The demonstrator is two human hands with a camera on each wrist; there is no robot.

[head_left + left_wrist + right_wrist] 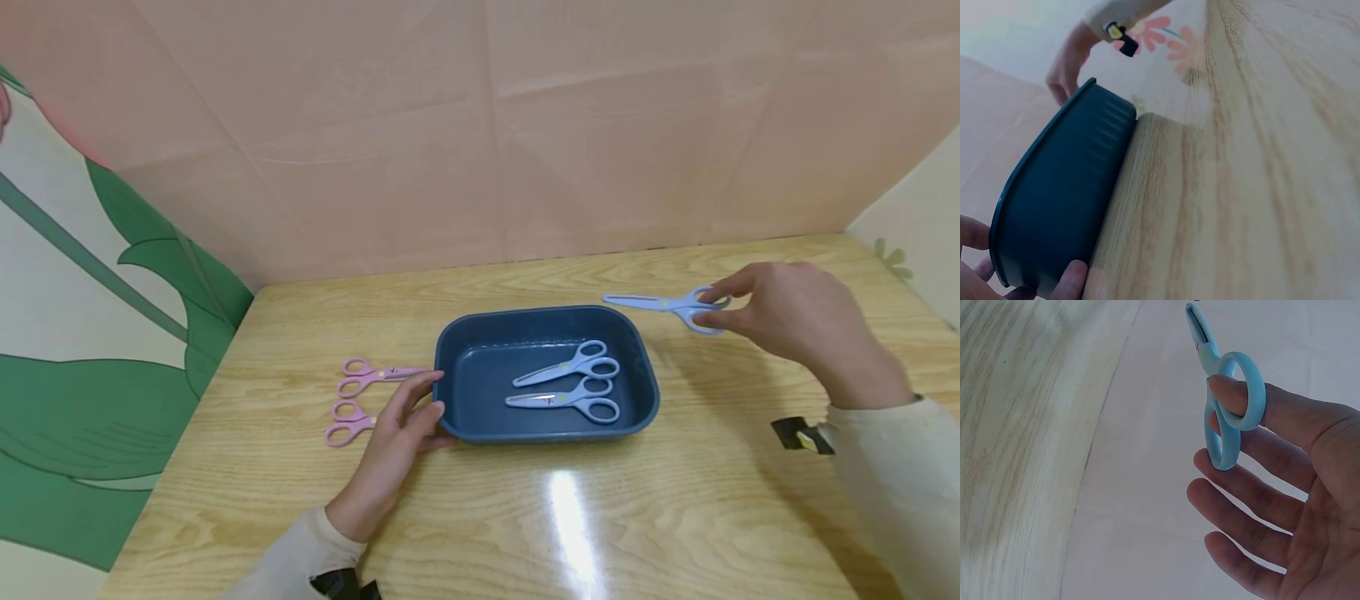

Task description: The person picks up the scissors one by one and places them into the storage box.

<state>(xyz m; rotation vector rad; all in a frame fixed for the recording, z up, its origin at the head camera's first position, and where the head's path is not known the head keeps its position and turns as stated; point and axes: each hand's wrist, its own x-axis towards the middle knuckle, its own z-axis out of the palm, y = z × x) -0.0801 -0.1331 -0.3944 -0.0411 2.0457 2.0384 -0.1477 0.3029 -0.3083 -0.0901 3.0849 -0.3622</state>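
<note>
The right hand [795,321], wrist bent down, grasps the held scissors [667,305] by their rings off the tray [472,379]'s 2 o'clock, blades toward 9; only the right wrist view shows its thumb through one ring. At 9 o'clock the left hand [393,437] grips the tray, hiding the lower pink scissors [348,423]' blades. Blue scissors [577,364] lie inside, toward 3.

No txt was legible; tiny dark marks [550,401] on light-blue plastic-handled scissors [574,400] (head view, R of ctr) & pink plastic-handled scissors [372,376] (L of ctr) were unreadable.
</note>
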